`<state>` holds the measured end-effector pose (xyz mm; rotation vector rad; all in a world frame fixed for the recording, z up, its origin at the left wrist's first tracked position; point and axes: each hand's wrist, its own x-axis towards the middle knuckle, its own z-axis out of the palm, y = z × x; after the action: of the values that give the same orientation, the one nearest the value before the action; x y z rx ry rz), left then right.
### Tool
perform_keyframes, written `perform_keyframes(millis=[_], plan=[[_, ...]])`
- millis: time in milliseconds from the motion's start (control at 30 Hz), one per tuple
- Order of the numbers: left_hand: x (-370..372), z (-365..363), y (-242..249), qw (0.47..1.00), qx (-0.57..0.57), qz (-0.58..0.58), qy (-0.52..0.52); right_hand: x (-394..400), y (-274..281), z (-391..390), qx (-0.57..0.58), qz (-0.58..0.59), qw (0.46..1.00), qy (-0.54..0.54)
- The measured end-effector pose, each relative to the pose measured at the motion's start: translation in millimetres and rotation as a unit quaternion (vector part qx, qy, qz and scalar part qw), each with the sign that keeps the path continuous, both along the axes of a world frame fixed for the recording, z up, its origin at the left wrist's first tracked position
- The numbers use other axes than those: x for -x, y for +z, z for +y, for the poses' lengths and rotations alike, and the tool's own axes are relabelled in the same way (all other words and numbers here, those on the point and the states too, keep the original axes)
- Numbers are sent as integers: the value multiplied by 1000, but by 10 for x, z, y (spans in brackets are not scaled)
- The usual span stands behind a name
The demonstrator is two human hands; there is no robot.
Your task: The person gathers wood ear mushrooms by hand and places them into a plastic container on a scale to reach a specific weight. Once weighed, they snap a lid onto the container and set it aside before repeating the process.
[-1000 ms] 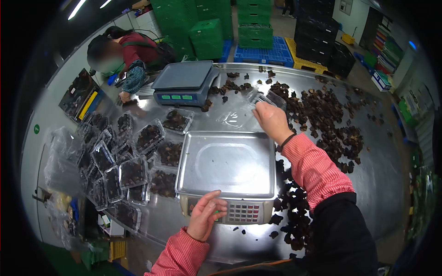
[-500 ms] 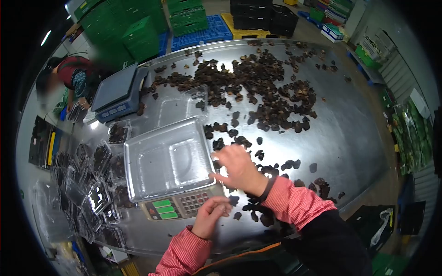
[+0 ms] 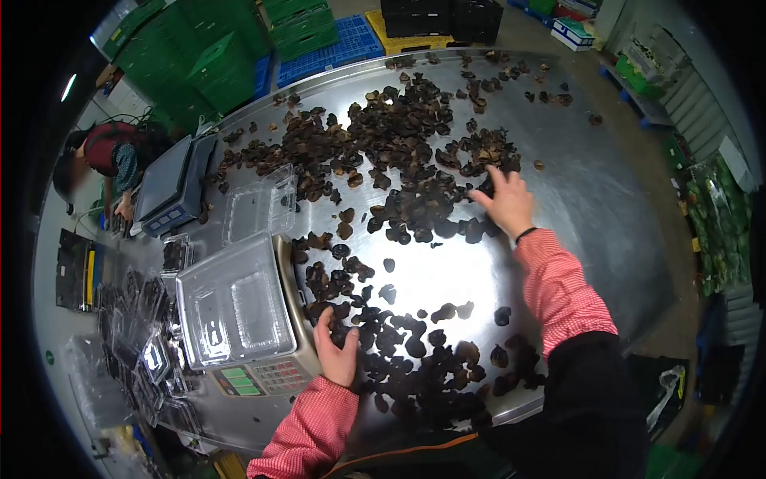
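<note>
My right hand [image 3: 511, 203] reaches across the metal table [image 3: 590, 231], fingers spread at the right edge of a heap of dark wood ear mushrooms [image 3: 407, 120]. Beside the scale [image 3: 271, 374], my left hand [image 3: 335, 355] is open, thumb apart from the fingers, with its fingertips close to a few loose mushrooms [image 3: 325, 279]. An open clear plastic container [image 3: 239, 307] lies on the scale's pan, with no mushrooms visible in it. Its display glows green. More mushrooms [image 3: 431, 375] are scattered near the table's front edge.
Filled clear packs [image 3: 132, 327] pile up left of the scale. Another clear container [image 3: 259, 207] lies behind it, near a second scale [image 3: 171, 188]. A co-worker [image 3: 112, 156] bends at the far left. Green crates [image 3: 187, 64] and black crates [image 3: 415, 20] stand beyond the table.
My right hand has moved from the scale's edge out to the far mushrooms. My left hand has opened beside the scale. The view has shifted, so the scale appears further left.
</note>
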<state>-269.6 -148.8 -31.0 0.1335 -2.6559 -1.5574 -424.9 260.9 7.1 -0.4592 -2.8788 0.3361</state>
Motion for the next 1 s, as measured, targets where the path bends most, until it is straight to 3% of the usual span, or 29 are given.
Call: perform_keyframes(millis=[133, 233, 333, 367, 433, 500, 533, 600, 767, 900, 1000], plan=[[158, 152, -26, 978, 187, 75, 52, 152, -168, -604, -54, -12, 989, 138], [214, 208, -182, 987, 151, -1, 55, -148, -162, -1007, -43, -37, 956, 289], [192, 490, 107, 997, 53, -18, -44, -568, -23, -994, 91, 27, 909, 406], [184, 559, 206, 997, 19, -33, -74, -584, 44, -869, 127, 58, 915, 378], [265, 604, 360, 992, 89, 23, -83, -510, 68, -491, 193, 120, 920, 318], [400, 472, 328, 984, 143, 87, -60, -283, -83, 62, 209, 206, 941, 168], [476, 409, 258, 983, 152, 100, -20, -183, 28, 317, 336, 181, 921, 79], [605, 267, 106, 977, 192, 88, 33, 97, -305, 1060, 137, 241, 961, -2], [806, 198, -312, 972, 213, 71, 74, 591, -680, 2025, 26, 180, 973, -143], [1070, 225, -398, 973, 194, 85, 95, 1221, -802, 1830, 50, 130, 980, -143], [1341, 224, -405, 980, 156, 106, 66, 1678, -836, 1365, 57, 124, 989, -57]])
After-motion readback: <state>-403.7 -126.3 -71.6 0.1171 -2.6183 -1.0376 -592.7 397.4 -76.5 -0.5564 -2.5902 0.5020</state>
